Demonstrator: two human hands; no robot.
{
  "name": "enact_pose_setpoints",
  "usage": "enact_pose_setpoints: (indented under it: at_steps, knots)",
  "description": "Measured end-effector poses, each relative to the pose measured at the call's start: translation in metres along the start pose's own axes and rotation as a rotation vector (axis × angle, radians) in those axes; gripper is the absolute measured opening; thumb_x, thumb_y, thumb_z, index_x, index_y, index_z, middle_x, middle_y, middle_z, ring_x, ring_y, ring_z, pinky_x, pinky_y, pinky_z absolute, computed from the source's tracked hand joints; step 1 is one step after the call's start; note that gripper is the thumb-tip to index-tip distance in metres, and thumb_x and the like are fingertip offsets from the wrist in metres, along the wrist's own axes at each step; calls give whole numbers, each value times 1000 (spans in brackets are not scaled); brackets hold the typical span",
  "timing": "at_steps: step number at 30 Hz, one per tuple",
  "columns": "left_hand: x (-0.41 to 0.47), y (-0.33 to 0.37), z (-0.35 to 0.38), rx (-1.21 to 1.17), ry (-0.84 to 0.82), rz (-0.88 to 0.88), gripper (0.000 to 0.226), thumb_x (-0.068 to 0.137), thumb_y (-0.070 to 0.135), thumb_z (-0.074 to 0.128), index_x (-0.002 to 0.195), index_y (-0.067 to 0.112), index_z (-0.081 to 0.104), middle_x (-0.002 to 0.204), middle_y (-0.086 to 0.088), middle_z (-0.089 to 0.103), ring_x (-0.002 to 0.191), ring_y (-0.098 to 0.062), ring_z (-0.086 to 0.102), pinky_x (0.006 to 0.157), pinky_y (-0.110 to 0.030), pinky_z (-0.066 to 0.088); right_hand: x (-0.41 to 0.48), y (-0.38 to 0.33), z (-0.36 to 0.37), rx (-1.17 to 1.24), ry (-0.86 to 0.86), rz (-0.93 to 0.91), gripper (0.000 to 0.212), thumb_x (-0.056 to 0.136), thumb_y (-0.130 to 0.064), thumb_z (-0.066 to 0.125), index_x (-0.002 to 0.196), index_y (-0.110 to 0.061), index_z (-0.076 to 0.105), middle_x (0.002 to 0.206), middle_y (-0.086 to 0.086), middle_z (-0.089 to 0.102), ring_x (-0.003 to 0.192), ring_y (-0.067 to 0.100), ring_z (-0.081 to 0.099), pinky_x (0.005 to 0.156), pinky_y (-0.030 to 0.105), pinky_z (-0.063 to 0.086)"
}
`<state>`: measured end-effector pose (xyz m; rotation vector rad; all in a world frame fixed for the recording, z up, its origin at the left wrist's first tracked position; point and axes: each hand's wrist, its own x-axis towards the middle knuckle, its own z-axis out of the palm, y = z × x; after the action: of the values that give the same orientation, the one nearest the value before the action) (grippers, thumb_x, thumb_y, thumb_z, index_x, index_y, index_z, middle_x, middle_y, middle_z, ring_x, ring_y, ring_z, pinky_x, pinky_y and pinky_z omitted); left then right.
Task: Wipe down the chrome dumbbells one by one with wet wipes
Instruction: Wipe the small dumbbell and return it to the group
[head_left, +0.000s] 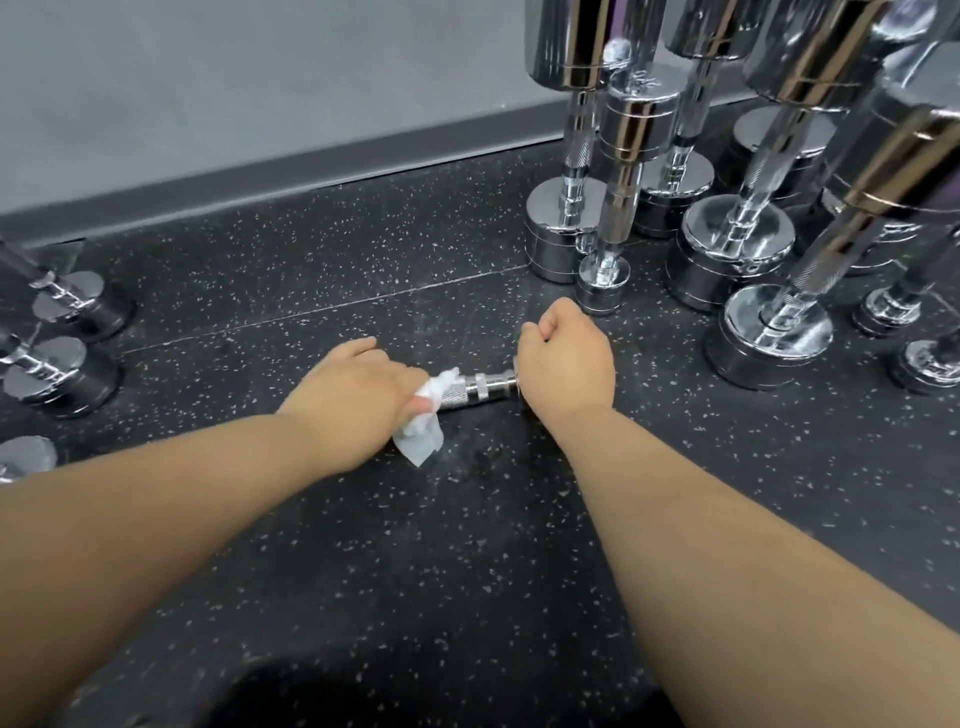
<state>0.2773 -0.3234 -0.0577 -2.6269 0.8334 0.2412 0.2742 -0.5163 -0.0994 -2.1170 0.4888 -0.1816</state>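
Speckled black floor. Near its middle one small chrome dumbbell lies flat, its knurled handle bright and both heads hidden under the hands. Left hand curls round a crumpled white wet wipe against the handle. Right hand, fingers curled, grips the right end. Upright dumbbells stand at the far right corner.

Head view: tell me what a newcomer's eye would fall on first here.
First, the two hands at centre: the left hand wraps a white wet wipe round the handle of a small dumbbell lying on the speckled black floor, while the right hand grips its right end. Next, the cluster of upright chrome dumbbells at upper right, shining against the grey wall.
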Motion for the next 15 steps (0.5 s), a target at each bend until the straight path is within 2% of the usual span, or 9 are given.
enact_pose_setpoints:
  at_steps: [1,4,7,9,12,15]
  knots:
    - [-1,2,-1,27,-4,-33,21,107,38,32,89,30,40,91,12,56,90,-12,48,105,-27,25,1,-1,1,25,9,15,29,94,-22,49,70,-26,33,87,3,59,87,26,61,80,45,51]
    - [17,33,-9,-69,6,-90,24,107,42,27,93,25,36,104,4,60,96,-20,51,87,-31,33,5,-3,2,42,20,59,25,92,-21,51,71,-24,37,82,2,58,84,25,61,78,43,52]
    - [37,60,-17,-245,35,-31,23,107,37,33,107,18,47,113,-4,58,101,-24,49,80,-32,33,4,-1,-1,54,19,48,18,92,-20,52,77,-17,44,77,0,55,75,21,53,70,36,46]
    - [36,54,-17,-238,28,2,30,106,39,33,117,14,48,116,-4,56,102,-24,47,79,-30,29,4,-1,-1,65,0,54,17,92,-20,53,78,-17,44,74,0,54,70,19,49,65,34,43]
    - [20,23,-9,-118,-12,49,36,105,46,29,119,18,46,111,-1,54,91,-18,38,79,-29,27,10,-3,-1,68,-6,95,22,90,-19,53,72,-19,40,70,-3,51,65,17,47,62,33,42]
    - [9,-2,0,102,-70,11,40,105,49,23,124,19,43,120,2,52,109,-19,45,97,-30,34,25,-14,0,1,2,91,24,91,-20,53,71,-21,40,71,-6,49,70,19,48,66,31,43]
